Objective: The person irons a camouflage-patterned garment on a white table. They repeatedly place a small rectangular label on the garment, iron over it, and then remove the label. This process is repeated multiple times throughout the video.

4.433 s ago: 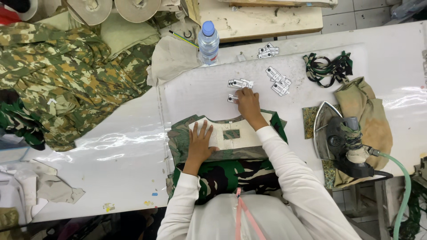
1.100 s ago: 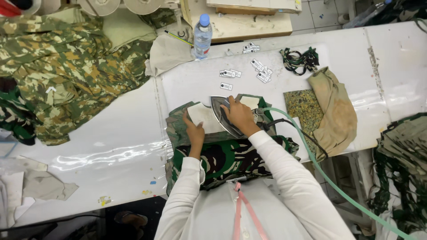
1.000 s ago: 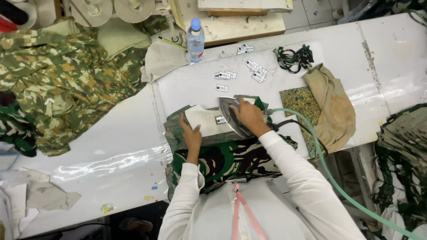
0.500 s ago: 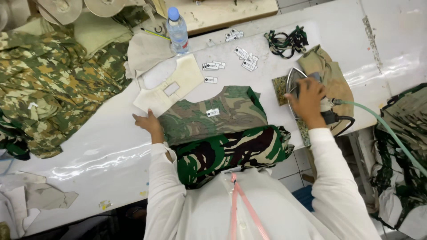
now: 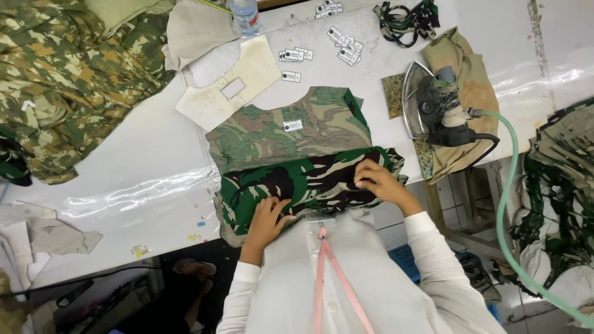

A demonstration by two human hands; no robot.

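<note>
A camouflage garment [image 5: 291, 133] lies spread on the white table [image 5: 124, 167], its pale reverse side up, with a small white label [image 5: 292, 125] on it. Its near part [image 5: 309, 179] is folded over and shows dark green camouflage. My left hand [image 5: 266, 219] rests on the near left of that dark fold. My right hand [image 5: 374, 182] presses on its right end, fingers curled on the cloth. A steam iron [image 5: 433, 105] stands apart on a cloth pad [image 5: 464, 68] to the right, with a green hose [image 5: 504, 204] trailing off it.
A cream cardboard template [image 5: 229, 86] with a square cut-out lies beyond the garment. Several white labels [image 5: 343, 46] and a water bottle [image 5: 245, 15] sit farther back. A heap of camouflage fabric [image 5: 68, 80] fills the left; dark fabric hangs at the far right [image 5: 563, 179].
My right hand set the iron down on the pad at the right. My left hand moved the template off the garment. Both hands now rest on the garment's dark near fold.
</note>
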